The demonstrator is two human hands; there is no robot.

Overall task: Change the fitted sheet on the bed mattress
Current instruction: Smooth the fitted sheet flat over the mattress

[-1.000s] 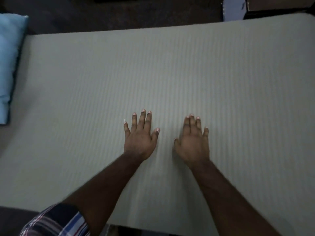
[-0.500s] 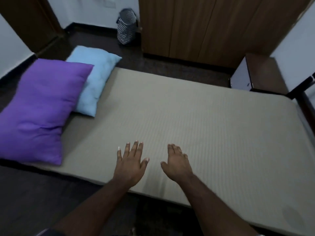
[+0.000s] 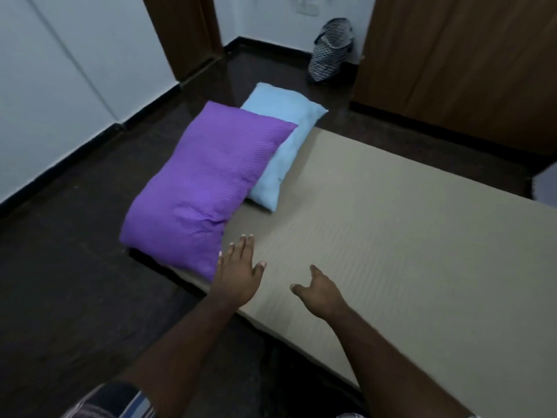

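Hands shifted left — mattress runs left-right.

Both bare forearms reach forward from the lower edge of the view, roughly parallel and apart. The left hand is flat, palm down, its fingers straight and close together, thumb spread out to the side. The right hand is turned more on edge, its fingers loosely bent and relaxed, thumb pointing toward the left hand. Neither hand holds anything. A striped sleeve covers the left upper arm.
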